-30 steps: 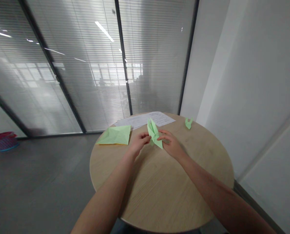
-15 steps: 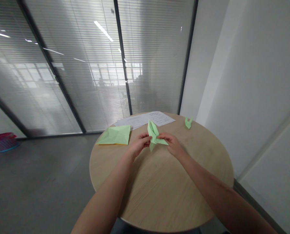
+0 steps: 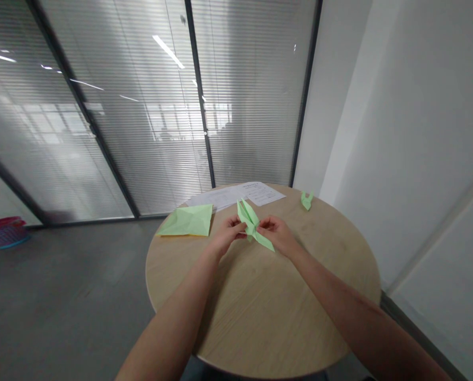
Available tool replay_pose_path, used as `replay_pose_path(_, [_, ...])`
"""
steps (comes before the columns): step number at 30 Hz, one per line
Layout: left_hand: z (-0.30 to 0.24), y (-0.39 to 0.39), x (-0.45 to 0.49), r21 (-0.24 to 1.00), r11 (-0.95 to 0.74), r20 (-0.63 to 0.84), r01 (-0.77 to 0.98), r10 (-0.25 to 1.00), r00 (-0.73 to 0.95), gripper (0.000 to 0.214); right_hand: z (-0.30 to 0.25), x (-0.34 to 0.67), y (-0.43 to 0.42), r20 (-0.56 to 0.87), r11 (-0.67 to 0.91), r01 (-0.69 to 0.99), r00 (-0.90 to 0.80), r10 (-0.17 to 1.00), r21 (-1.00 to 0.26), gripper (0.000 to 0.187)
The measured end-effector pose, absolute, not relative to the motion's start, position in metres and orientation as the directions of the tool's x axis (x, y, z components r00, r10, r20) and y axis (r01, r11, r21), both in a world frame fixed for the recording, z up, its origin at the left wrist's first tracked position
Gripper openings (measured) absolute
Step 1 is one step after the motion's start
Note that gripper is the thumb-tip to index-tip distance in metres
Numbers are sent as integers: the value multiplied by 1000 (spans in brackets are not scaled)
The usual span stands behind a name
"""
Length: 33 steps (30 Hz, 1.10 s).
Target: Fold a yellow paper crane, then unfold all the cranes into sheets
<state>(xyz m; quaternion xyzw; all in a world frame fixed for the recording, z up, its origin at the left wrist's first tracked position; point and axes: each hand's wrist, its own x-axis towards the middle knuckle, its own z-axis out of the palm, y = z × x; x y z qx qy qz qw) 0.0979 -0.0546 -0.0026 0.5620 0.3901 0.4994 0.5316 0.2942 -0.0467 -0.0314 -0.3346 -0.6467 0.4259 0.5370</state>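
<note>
Between my hands, above the round wooden table [image 3: 268,307], is a folded piece of green paper [image 3: 247,213] with pointed flaps. My left hand [image 3: 229,234] pinches its left side, thumb on top. At its middle fold, the fingers of my right hand [image 3: 276,233] close on the paper from the right. Two long points rise toward the far side, and another flap slants down to the right below my right fingers. Part of the folds is hidden behind my fingertips.
Green paper sheets [image 3: 188,219] with a yellow edge beneath lie at the table's left. Printed white sheets [image 3: 266,193] lie at the far edge. A small folded green paper figure [image 3: 306,201] rests at the far right. A red-and-blue basket [image 3: 6,233] stands on the floor.
The folded paper has turned a little: its lower flap now slants down to the right, and its top leans left. My right fingers have shifted in toward its middle.
</note>
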Motion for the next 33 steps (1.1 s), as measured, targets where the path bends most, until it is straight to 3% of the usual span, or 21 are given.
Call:
replay_pose_path(9, [-5, -53, 103, 975, -223, 221, -1, 962, 164, 36, -35, 293, -49, 498, 531, 201, -195, 845, -823, 20])
replay_pose_path(22, [-10, -55, 116, 887, -461, 455, 43, 885, 95, 42, -39, 294, -43, 536, 541, 285, -104, 838, -791, 15])
replay_pose_path(26, [-13, -56, 116, 812, -550, 528, 196, 835, 154, 29, -40, 296, -41, 543, 538, 290, -71, 837, -791, 16])
replay_pose_path(33, [-8, -59, 117, 767, -544, 510, 341, 839, 190, 4, -41, 297, -39, 549, 536, 317, -53, 834, -782, 18])
